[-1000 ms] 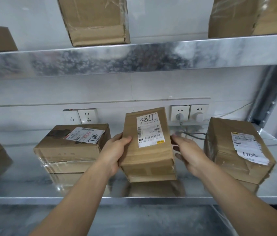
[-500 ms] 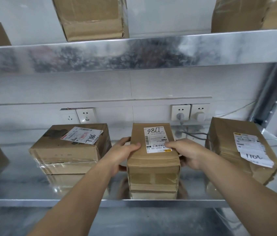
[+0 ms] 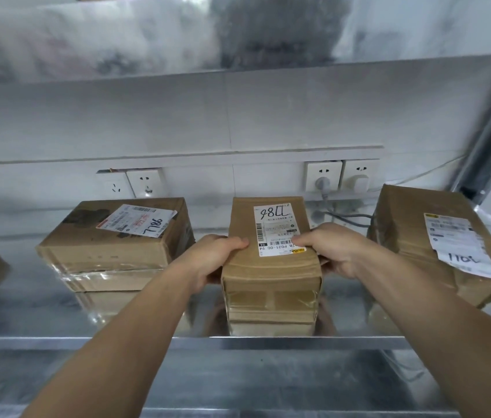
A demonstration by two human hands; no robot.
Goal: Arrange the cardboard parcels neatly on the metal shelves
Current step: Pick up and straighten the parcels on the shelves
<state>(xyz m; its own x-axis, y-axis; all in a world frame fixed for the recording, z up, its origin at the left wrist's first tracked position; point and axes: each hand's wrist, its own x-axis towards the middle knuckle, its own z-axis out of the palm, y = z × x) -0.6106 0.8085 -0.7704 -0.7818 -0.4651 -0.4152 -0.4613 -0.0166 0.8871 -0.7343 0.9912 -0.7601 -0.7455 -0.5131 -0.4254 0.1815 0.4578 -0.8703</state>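
I read handwritten 7786, inverted, plus printed "P021-00 94" on middle parcel (image 3: 271, 279) label (image 3: 274, 229). Left parcel (image 3: 111, 251): 7786.

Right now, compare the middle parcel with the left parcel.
The middle parcel is gripped by the left hand and right hand; the left parcel is untouched. The middle parcel is narrower, the left parcel wider. Both are brown cardboard on the same metal shelf.
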